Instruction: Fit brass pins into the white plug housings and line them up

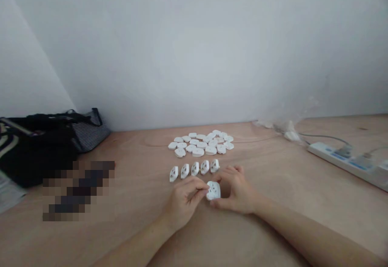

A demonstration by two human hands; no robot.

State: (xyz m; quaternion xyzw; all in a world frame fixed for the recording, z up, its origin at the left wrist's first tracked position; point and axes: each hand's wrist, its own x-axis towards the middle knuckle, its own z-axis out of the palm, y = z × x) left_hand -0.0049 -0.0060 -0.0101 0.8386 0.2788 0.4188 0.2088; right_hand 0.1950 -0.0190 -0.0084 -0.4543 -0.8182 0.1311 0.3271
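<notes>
A white plastic piece with small dark openings (214,190) is held between both hands, low over the wooden table. My left hand (187,197) is closed, thumb and forefinger pinched together at the piece's left edge; whether something smaller is between them is too small to tell. My right hand (235,189) curves round the piece's right side, thumb below and fingers above. Just beyond the hands stands a row of several similar white pieces (195,168), on edge, dark openings showing. Farther back, several white plastic parts (198,152) lie in a loose cluster.
At the left are a black bag (33,149) and a blurred-out dark object (81,188). A white power strip (348,162) with plugs and cords lies at the right, near a crumpled clear plastic bag (291,131). A pale wall (206,56) rises behind the table (287,174).
</notes>
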